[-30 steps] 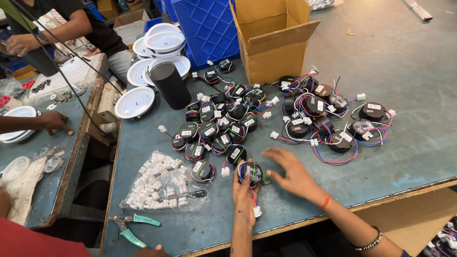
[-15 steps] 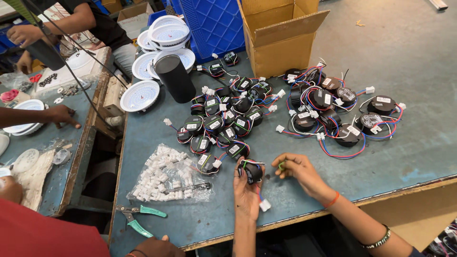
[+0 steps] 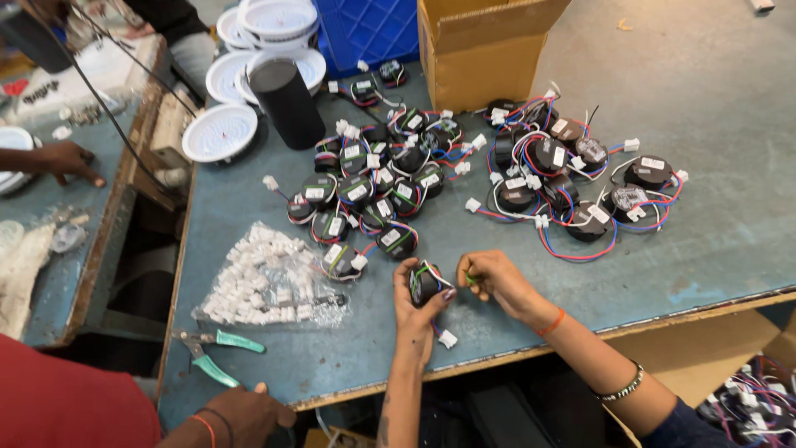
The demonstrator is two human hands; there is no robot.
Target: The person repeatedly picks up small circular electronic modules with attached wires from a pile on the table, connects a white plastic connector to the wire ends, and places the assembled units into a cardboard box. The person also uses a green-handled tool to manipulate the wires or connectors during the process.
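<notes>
The left hand (image 3: 414,303) grips a round black driver (image 3: 426,284) upright at 6 o'clock on the table (image 3: 713,166), fingers curled round it; its far face is hidden by the fingers. A white plug (image 3: 448,338) hangs from it on short wires just below the wrist. The right hand (image 3: 497,282), just beside at 3 o'clock of the driver, pinches something thin and green between thumb and fingertips; what it is cannot be made out. Both forearms run off the bottom edge.

At 12 o'clock of the hands lies a heap of drivers (image 3: 373,182) with white labels, and at 1 to 2 o'clock a second heap (image 3: 572,178) tangled in red, blue and white wires. At 9 o'clock sits a clear bag of white plugs (image 3: 265,278), and at 8 o'clock green-handled cutters (image 3: 217,355), partly over the edge. Another person's hand (image 3: 240,411) rests on the near edge, their red sleeve cut off at the corner.

The table is worn blue-grey, scuffed and stained. At the far side stand a black cylinder (image 3: 286,99), white lamp shells (image 3: 265,41), a blue crate (image 3: 365,33) and an open cardboard box (image 3: 481,50), all cut by the top edge. Across a gap at 9 o'clock is a second bench (image 3: 75,191) with a third person's hand (image 3: 66,159) on it.
</notes>
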